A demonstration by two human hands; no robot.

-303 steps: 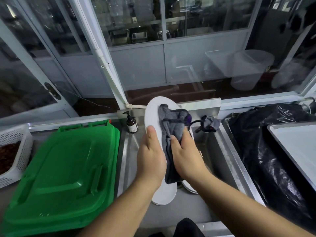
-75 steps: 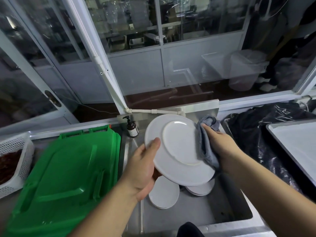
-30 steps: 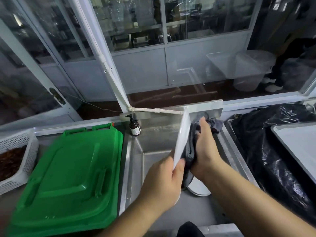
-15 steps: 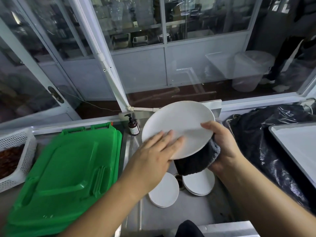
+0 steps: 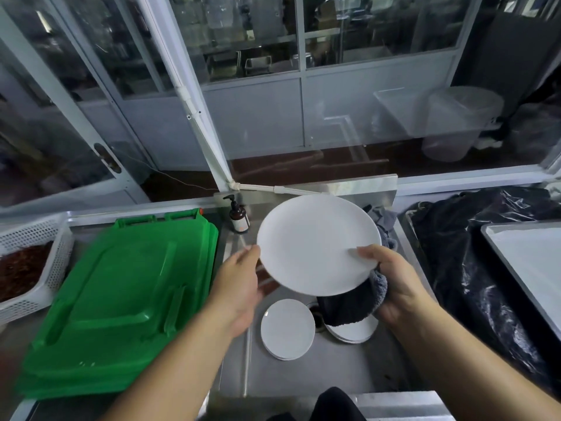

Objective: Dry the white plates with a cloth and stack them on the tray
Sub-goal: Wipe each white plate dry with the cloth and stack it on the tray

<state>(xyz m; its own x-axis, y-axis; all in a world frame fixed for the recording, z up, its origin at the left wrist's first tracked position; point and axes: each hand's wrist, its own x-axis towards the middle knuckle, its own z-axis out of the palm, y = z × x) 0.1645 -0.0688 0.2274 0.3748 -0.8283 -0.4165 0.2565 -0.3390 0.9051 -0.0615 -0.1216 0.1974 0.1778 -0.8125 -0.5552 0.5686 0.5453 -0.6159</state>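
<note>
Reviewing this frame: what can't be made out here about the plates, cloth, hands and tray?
- Plate underside: faces away, so dryness unknown.
- Right hand fingers: hidden beneath plate and cloth.
- Right sink plates: cloth covers them; count unclear.
- Left sink plates: stacked, only edges show; count unclear.
- Left hand: motion-blurred; contact with the rim uncertain.
- Tray: cut off by the right edge.

Single head view; looks forward-down, close over sink (image 5: 303,378); wide-angle.
</note>
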